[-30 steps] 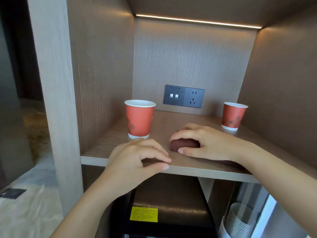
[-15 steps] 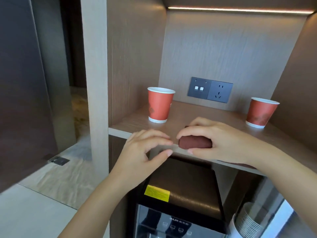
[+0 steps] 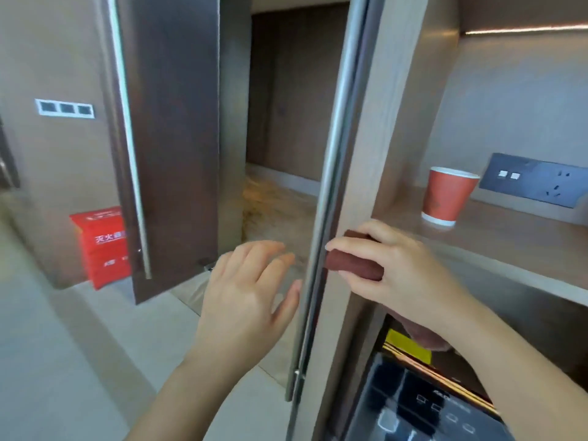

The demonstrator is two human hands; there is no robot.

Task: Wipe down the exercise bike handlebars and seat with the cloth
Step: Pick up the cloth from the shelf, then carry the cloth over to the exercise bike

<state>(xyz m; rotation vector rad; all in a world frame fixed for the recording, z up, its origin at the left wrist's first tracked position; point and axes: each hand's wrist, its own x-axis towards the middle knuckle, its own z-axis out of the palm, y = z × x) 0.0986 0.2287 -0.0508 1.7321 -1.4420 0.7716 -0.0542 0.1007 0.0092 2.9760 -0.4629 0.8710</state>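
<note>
Cloth: a maroon cloth [image 3: 353, 265] rolled into a short, thick bundle.
Where: in the air in front of the wooden shelf [image 3: 509, 246], left of the paper cup [image 3: 450, 195] and just beside an upright metal bar [image 3: 331, 173].
Right hand: the right hand [image 3: 394, 268] is curled round the roll, fingers over the top and thumb beneath.
Left hand: the left hand [image 3: 248, 291] is spread wide and holds nothing.
Handling: probably light, soft and limp, not fragile (it could unroll if the grip slackens).
Hold: the middle of the roll looks best, keeping the layers together.
Axis: the long axis runs left to right, dipping slightly rightward, and the exposed end points at the bar.
Bike: not in view.
</note>
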